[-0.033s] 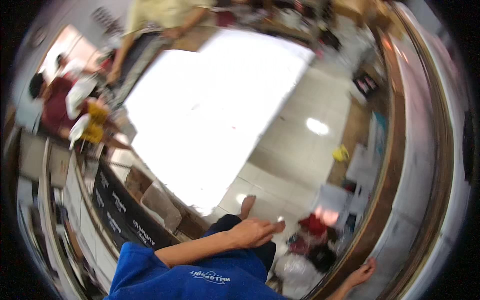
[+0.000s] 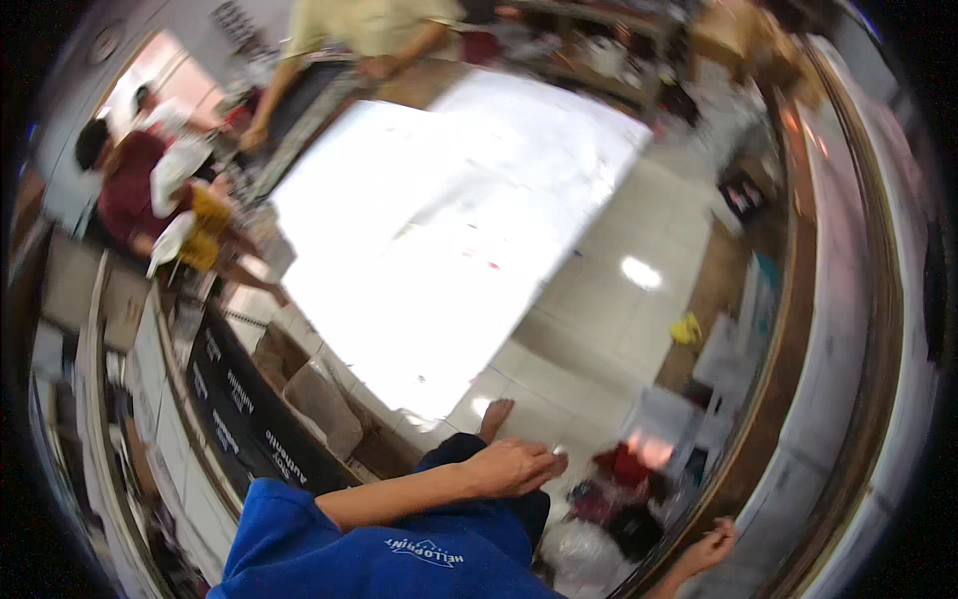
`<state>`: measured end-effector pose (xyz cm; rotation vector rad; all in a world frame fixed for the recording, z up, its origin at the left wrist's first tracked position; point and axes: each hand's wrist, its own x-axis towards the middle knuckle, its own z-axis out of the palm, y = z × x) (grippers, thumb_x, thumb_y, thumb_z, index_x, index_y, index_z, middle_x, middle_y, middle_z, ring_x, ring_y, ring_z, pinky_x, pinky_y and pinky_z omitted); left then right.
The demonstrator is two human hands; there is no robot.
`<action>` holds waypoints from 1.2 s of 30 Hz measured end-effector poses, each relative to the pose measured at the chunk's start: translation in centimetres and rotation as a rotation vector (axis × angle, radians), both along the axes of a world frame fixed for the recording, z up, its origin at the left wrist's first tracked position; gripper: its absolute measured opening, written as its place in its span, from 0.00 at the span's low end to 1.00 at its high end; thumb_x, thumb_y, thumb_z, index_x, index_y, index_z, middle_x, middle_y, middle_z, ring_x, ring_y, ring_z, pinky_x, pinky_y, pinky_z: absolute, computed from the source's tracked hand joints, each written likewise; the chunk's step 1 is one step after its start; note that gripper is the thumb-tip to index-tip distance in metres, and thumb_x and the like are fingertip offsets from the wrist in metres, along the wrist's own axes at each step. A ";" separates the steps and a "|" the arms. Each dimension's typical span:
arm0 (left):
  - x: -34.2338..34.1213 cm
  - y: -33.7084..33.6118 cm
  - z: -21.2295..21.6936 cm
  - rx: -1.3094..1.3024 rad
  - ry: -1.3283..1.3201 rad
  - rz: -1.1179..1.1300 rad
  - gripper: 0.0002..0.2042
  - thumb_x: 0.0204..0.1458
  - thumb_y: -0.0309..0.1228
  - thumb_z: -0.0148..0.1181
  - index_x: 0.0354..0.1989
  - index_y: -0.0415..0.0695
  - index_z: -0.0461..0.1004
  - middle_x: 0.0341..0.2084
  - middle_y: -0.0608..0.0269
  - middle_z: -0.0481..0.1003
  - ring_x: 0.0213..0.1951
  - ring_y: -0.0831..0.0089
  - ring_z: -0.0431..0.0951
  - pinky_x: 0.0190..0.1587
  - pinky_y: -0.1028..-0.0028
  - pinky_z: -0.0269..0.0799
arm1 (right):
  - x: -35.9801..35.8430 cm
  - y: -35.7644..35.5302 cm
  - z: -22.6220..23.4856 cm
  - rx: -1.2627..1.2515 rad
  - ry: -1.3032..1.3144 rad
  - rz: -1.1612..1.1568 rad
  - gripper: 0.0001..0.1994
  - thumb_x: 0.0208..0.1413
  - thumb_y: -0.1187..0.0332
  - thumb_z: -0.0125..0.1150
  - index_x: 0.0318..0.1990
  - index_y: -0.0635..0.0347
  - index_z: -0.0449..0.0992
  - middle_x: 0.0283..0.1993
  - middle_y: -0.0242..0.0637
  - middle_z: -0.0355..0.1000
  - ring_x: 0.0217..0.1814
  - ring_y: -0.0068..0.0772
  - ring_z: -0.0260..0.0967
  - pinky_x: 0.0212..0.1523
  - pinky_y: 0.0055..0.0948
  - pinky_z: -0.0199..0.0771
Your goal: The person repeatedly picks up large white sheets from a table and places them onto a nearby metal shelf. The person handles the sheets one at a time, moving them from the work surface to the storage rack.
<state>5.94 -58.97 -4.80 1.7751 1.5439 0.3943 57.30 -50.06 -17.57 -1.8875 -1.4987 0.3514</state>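
My left hand (image 2: 511, 467) is held in front of my body, its fingers curled together. A small pale spot shows at the fingertips, too small to name. Low on the right, my right hand (image 2: 707, 548) hangs above the edge of a long pale worktop (image 2: 773, 499), fingers bent inward; whatever they hold, if anything, is hidden. Beyond my hands stands a big table with a bright white top (image 2: 399, 290), bearing a few small red and dark marks. Neither hand touches it.
At the far side, a person in a yellow shirt (image 2: 374, 25) leans at the table. Another in maroon (image 2: 135, 190) sits at left. Plastic bags (image 2: 584, 554), a red bundle (image 2: 627, 464) and a clear bin (image 2: 664, 424) lie on the tiled floor (image 2: 559, 369) at right.
The whole view has shifted slightly, so the white table sits a little lower and farther right. My right hand appears slightly farther left. My left hand keeps its pose.
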 end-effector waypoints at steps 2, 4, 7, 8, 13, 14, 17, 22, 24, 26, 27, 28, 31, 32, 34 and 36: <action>1.1 -1.4 0.9 0.261 -0.030 0.080 0.10 0.53 0.36 0.55 0.37 0.42 0.69 0.27 0.56 0.71 0.30 0.57 0.75 0.34 0.60 0.70 | -9.9 1.2 3.1 -0.052 0.390 0.333 0.07 0.62 0.74 0.44 0.41 0.65 0.70 0.38 0.34 0.69 0.39 0.26 0.68 0.35 0.22 0.66; -0.1 -2.8 1.8 0.268 0.047 0.155 0.11 0.54 0.36 0.54 0.38 0.42 0.69 0.29 0.57 0.70 0.30 0.58 0.74 0.34 0.62 0.70 | -15.6 0.7 2.4 -0.066 0.560 0.511 0.05 0.60 0.76 0.45 0.38 0.63 0.69 0.35 0.31 0.67 0.35 0.24 0.66 0.33 0.22 0.66; -4.1 -4.7 4.0 0.280 0.113 0.241 0.12 0.55 0.37 0.53 0.41 0.41 0.70 0.32 0.55 0.70 0.31 0.57 0.72 0.36 0.62 0.69 | -21.2 -0.4 0.6 -0.331 0.587 0.536 0.03 0.59 0.76 0.47 0.37 0.62 0.68 0.31 0.32 0.67 0.28 0.24 0.64 0.27 0.25 0.64; -5.2 -5.3 4.8 0.270 0.131 0.286 0.12 0.55 0.37 0.53 0.41 0.41 0.70 0.31 0.55 0.70 0.31 0.57 0.72 0.37 0.62 0.69 | -23.6 -0.7 2.1 -0.392 0.565 0.523 0.02 0.58 0.76 0.48 0.35 0.62 0.67 0.28 0.32 0.67 0.25 0.24 0.62 0.24 0.26 0.63; -11.8 -8.0 5.9 0.305 0.200 0.400 0.12 0.55 0.37 0.54 0.41 0.42 0.71 0.31 0.55 0.70 0.31 0.57 0.73 0.37 0.62 0.69 | -24.1 -1.4 -5.4 -0.608 0.275 0.494 0.16 0.58 0.61 0.54 0.44 0.67 0.73 0.36 0.44 0.74 0.33 0.35 0.71 0.32 0.33 0.74; -13.2 -8.6 6.1 0.294 0.217 0.417 0.12 0.55 0.37 0.54 0.41 0.42 0.71 0.31 0.56 0.71 0.31 0.57 0.73 0.37 0.62 0.69 | -23.1 -2.0 -8.5 -0.661 0.258 0.446 0.17 0.56 0.59 0.54 0.46 0.62 0.73 0.37 0.44 0.74 0.32 0.38 0.71 0.31 0.36 0.75; -17.1 -10.1 6.2 0.285 0.246 0.473 0.12 0.54 0.37 0.55 0.40 0.42 0.71 0.31 0.56 0.71 0.31 0.57 0.73 0.36 0.62 0.70 | -25.4 -4.4 -11.4 -0.829 0.282 0.419 0.16 0.55 0.59 0.54 0.47 0.57 0.72 0.36 0.44 0.73 0.31 0.39 0.70 0.29 0.38 0.75; -22.9 -11.8 5.9 0.372 0.262 0.521 0.10 0.52 0.36 0.56 0.34 0.42 0.71 0.29 0.57 0.72 0.29 0.56 0.75 0.34 0.62 0.71 | -32.3 -5.8 -8.4 -0.913 0.430 0.427 0.12 0.54 0.63 0.53 0.43 0.58 0.71 0.33 0.41 0.71 0.28 0.36 0.67 0.27 0.36 0.71; -24.6 -12.3 5.7 0.378 0.281 0.518 0.10 0.52 0.36 0.56 0.34 0.42 0.71 0.29 0.57 0.72 0.30 0.56 0.75 0.35 0.61 0.71 | -33.9 -5.6 -7.5 -0.921 0.471 0.419 0.10 0.54 0.65 0.52 0.41 0.58 0.71 0.32 0.40 0.70 0.28 0.34 0.66 0.26 0.35 0.70; -26.1 -12.9 5.4 0.369 0.289 0.531 0.10 0.52 0.36 0.55 0.34 0.42 0.71 0.29 0.57 0.72 0.30 0.56 0.75 0.35 0.61 0.71 | -35.1 -5.1 -6.8 -0.936 0.509 0.409 0.08 0.54 0.67 0.52 0.40 0.58 0.70 0.31 0.38 0.70 0.27 0.33 0.66 0.26 0.34 0.69; -26.9 -13.2 5.3 0.363 0.287 0.545 0.10 0.52 0.36 0.55 0.34 0.42 0.71 0.29 0.57 0.72 0.31 0.56 0.76 0.36 0.61 0.71 | -35.9 -5.0 -6.7 -0.939 0.527 0.409 0.07 0.54 0.68 0.52 0.39 0.59 0.70 0.30 0.38 0.69 0.26 0.32 0.65 0.25 0.34 0.68; -27.5 -13.1 5.4 0.362 0.283 0.539 0.10 0.52 0.36 0.55 0.34 0.42 0.71 0.29 0.56 0.72 0.31 0.57 0.76 0.36 0.61 0.71 | -36.3 -5.1 -6.7 -0.940 0.562 0.388 0.06 0.54 0.69 0.51 0.38 0.59 0.70 0.29 0.37 0.69 0.26 0.32 0.65 0.25 0.33 0.68; -28.8 -13.4 5.7 0.378 0.259 0.582 0.10 0.52 0.36 0.56 0.34 0.42 0.71 0.29 0.56 0.72 0.31 0.56 0.76 0.36 0.61 0.71 | -36.8 -5.7 -6.6 -0.950 0.650 0.336 0.04 0.54 0.71 0.51 0.35 0.59 0.69 0.28 0.36 0.68 0.25 0.30 0.63 0.24 0.32 0.66; -29.1 -13.8 5.6 0.384 0.265 0.600 0.10 0.52 0.36 0.56 0.34 0.42 0.72 0.29 0.56 0.72 0.31 0.56 0.76 0.36 0.61 0.72 | -36.9 -5.6 -6.6 -0.969 0.686 0.314 0.03 0.54 0.72 0.50 0.34 0.60 0.69 0.27 0.35 0.67 0.24 0.29 0.63 0.24 0.32 0.65; -29.6 -14.3 5.3 0.396 0.278 0.631 0.10 0.52 0.36 0.56 0.33 0.41 0.72 0.28 0.56 0.72 0.30 0.55 0.75 0.35 0.61 0.72 | -37.0 -5.9 -6.7 -1.001 0.763 0.279 0.02 0.54 0.74 0.50 0.33 0.60 0.68 0.26 0.34 0.67 0.23 0.28 0.62 0.23 0.31 0.64; -29.6 -14.8 5.4 0.383 0.274 0.653 0.10 0.52 0.36 0.56 0.33 0.41 0.72 0.28 0.55 0.72 0.30 0.54 0.75 0.35 0.61 0.72 | -36.6 -6.2 -6.9 -1.032 0.859 0.238 0.01 0.54 0.75 0.50 0.31 0.61 0.68 0.25 0.33 0.66 0.22 0.26 0.61 0.22 0.30 0.62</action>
